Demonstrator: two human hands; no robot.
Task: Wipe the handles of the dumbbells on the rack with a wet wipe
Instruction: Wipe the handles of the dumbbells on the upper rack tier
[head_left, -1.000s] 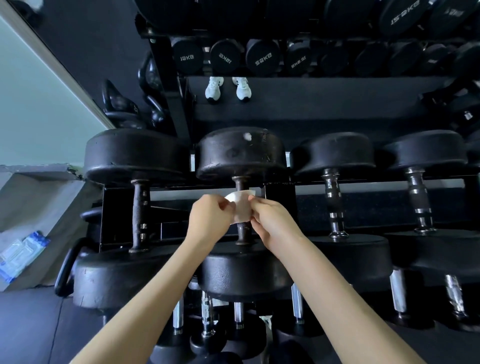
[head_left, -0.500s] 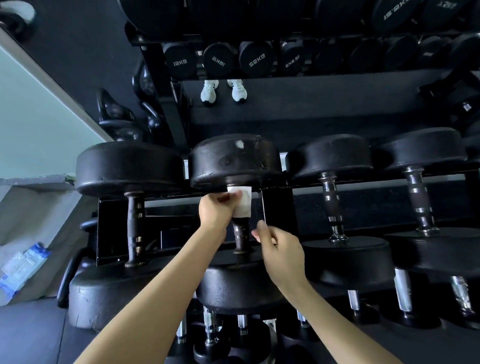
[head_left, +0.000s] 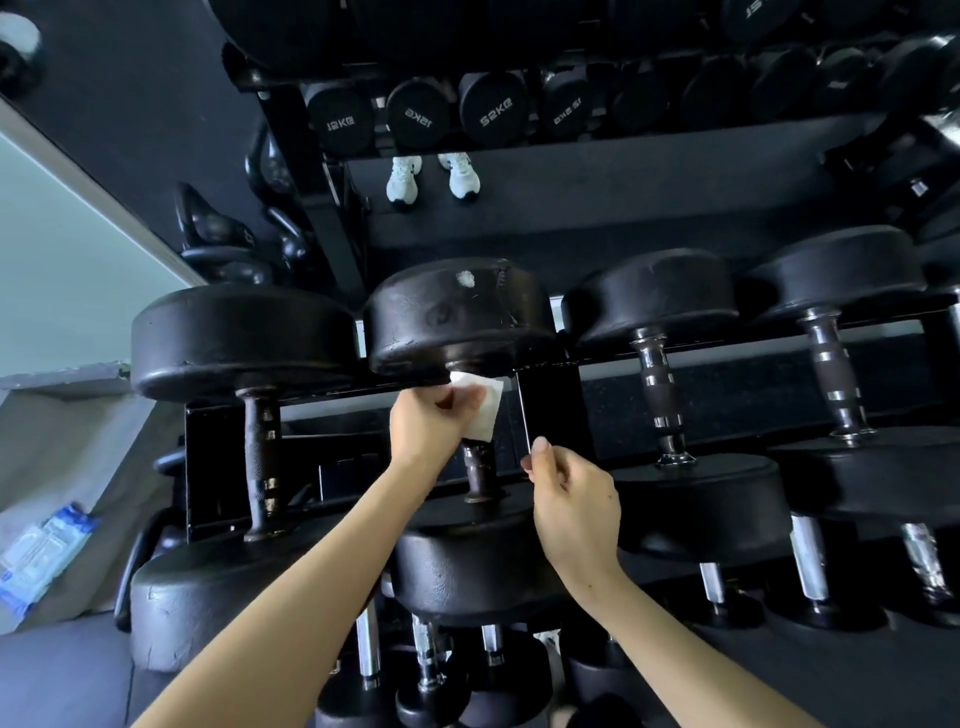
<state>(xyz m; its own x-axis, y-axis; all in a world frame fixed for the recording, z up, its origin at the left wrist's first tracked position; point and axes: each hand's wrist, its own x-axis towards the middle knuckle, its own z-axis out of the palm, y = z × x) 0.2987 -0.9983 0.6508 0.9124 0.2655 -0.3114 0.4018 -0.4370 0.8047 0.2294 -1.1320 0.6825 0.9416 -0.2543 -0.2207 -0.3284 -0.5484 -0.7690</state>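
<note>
Wipe (head_left: 483, 405): white, folded, wrapped about the far end of the handle (head_left: 475, 467), right under the far head of the dumbbell (head_left: 457, 317) that lies second from the left on this tier of the rack (head_left: 550, 395).

Handle: dark and worn. Its near half is bare below the wipe, down to the near head.

Left hand (head_left: 431, 423): clamped round wipe and handle together, fingers curled, thumb side toward the far head.

Right hand (head_left: 571, 493): apart from the left, just right of the handle and near the rack post, fingers loosely curled, holding nothing that shows.

Step in hand, by judgement: the wipe stroke is at the top of this handle. To do it well, the grip should stay closed all round the bar. The wipe should be drawn the full length to the near head with a slight twist, so the knurling and collars are covered. The free edge at the right should be tucked under the fingers so that it does not bunch.

Neighbours: one dumbbell to the left with a rusty handle (head_left: 262, 457), and two chrome-ringed handles (head_left: 657, 395) to the right, none covered by a wipe.

Outlying: a blue wipe packet (head_left: 41, 551) low at far left.
</note>
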